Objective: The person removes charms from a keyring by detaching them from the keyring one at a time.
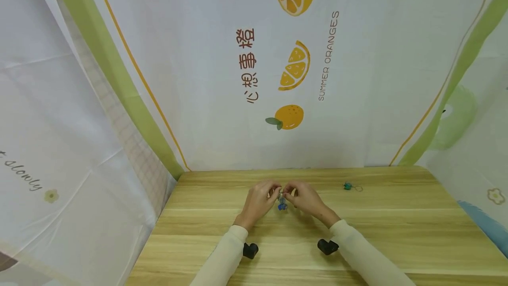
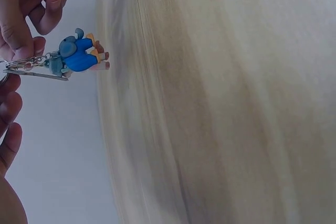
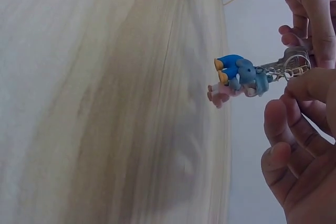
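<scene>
A keychain hangs between my hands close over the table, with a blue-clothed elephant figurine (image 2: 79, 59) and a pinkish figure (image 3: 224, 94) behind it. Above the figurines are a short chain, a silver split ring (image 3: 297, 65) and a flat silver piece shaped like a key (image 2: 39, 74). My left hand (image 1: 259, 200) pinches the ring end from the left. From the right, my right hand (image 1: 307, 198) pinches the same ring between thumb and index finger, its other fingers loosely bent. The fingertips of both hands nearly meet at the ring.
A second keychain with a green figure (image 1: 347, 186) and a ring lies at the back right of the wooden table (image 1: 190, 242). White printed cloths (image 1: 214, 78) hang behind and at both sides. Black wrist mounts (image 1: 250, 250) stick out beneath the sleeves.
</scene>
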`<state>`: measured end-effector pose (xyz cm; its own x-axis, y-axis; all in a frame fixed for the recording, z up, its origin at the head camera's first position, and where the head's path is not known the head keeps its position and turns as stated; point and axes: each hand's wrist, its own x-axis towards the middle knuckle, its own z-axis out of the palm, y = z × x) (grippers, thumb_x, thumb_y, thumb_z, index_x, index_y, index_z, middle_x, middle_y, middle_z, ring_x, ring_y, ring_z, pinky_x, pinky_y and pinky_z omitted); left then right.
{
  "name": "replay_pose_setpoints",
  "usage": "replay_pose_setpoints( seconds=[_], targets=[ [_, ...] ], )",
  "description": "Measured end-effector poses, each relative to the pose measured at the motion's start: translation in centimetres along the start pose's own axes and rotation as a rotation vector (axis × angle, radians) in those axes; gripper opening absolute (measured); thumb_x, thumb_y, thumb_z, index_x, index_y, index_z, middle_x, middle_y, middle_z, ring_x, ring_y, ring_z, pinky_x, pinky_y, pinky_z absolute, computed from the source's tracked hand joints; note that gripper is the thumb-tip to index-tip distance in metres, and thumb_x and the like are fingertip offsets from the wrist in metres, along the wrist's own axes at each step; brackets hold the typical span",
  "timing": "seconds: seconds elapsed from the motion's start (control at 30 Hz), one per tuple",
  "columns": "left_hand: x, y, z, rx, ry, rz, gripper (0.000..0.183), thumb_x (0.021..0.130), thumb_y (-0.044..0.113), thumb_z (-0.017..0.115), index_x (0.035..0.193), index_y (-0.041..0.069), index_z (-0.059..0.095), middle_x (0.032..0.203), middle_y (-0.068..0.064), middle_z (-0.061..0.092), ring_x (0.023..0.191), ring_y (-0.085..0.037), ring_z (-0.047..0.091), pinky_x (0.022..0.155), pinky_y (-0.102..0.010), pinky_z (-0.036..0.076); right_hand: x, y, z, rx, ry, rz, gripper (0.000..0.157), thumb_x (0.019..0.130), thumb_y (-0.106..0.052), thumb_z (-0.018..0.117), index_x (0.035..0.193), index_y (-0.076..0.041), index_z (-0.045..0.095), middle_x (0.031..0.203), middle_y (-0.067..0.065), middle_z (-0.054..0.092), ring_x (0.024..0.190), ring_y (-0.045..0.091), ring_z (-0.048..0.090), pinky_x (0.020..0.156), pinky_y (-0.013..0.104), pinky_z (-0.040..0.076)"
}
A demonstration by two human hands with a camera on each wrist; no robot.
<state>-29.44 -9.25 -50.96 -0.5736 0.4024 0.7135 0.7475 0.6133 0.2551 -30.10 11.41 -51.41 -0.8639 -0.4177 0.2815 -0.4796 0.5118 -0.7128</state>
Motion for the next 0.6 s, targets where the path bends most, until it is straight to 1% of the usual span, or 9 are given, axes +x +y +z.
replay_pose_setpoints(
  seconds=[0.13, 0.3, 0.4, 0.5, 0.6],
  targets=[
    [0.0, 0.2, 0.0, 0.0, -0.013, -0.008, 0.004, 0.1, 0.009, 0.074, 0.103, 0.009, 0.077, 0.088, -0.001, 0.077, 0.07, -0.008, 0.065, 0.061, -0.014, 0.051, -0.1, 0.1, -0.1, -0.014, 0.005, 0.019, 0.004, 0.103, -0.014, 0.069, 0.101, -0.013, 0.072, 0.089, -0.003, 0.07, 0.056, 0.005, 0.057, 0.052, 0.025, 0.05],
    [0.1, 0.2, 0.0, -0.002, -0.02, -0.014, 0.005, 0.101, 0.01, 0.074, 0.103, 0.008, 0.077, 0.087, -0.001, 0.076, 0.07, -0.008, 0.064, 0.061, -0.014, 0.05, 0.0, 0.1, -0.4, -0.074, 0.041, 0.022, 0.009, 0.1, -0.018, 0.07, 0.101, -0.009, 0.072, 0.088, -0.006, 0.069, 0.062, 0.005, 0.056, 0.055, 0.024, 0.048],
    [0.1, 0.3, -0.1, -0.005, -0.017, -0.015, 0.004, 0.1, 0.009, 0.074, 0.102, 0.008, 0.077, 0.086, -0.001, 0.076, 0.069, -0.008, 0.063, 0.061, -0.013, 0.049, 0.0, 0.0, -0.6, -0.094, 0.054, 0.013, 0.003, 0.099, -0.015, 0.069, 0.098, -0.012, 0.071, 0.088, -0.007, 0.068, 0.064, 0.005, 0.055, 0.057, 0.023, 0.047],
    [0.0, 0.3, -0.1, -0.002, -0.023, -0.013, 0.004, 0.101, 0.01, 0.074, 0.102, 0.009, 0.078, 0.085, 0.0, 0.075, 0.068, -0.007, 0.062, 0.06, -0.013, 0.048, 0.0, -0.1, -0.9, -0.098, 0.059, 0.003, 0.004, 0.1, -0.012, 0.068, 0.096, -0.014, 0.07, 0.088, -0.007, 0.067, 0.066, 0.004, 0.055, 0.058, 0.024, 0.047],
    [0.0, 0.2, 0.0, 0.003, -0.034, -0.011, 0.005, 0.101, 0.01, 0.073, 0.103, 0.009, 0.078, 0.085, 0.001, 0.075, 0.069, -0.006, 0.061, 0.061, -0.013, 0.047, 0.0, -0.1, -1.1, -0.097, 0.059, -0.01, 0.005, 0.101, -0.014, 0.067, 0.097, -0.013, 0.069, 0.088, -0.007, 0.067, 0.065, 0.004, 0.054, 0.057, 0.024, 0.047]
  ],
)
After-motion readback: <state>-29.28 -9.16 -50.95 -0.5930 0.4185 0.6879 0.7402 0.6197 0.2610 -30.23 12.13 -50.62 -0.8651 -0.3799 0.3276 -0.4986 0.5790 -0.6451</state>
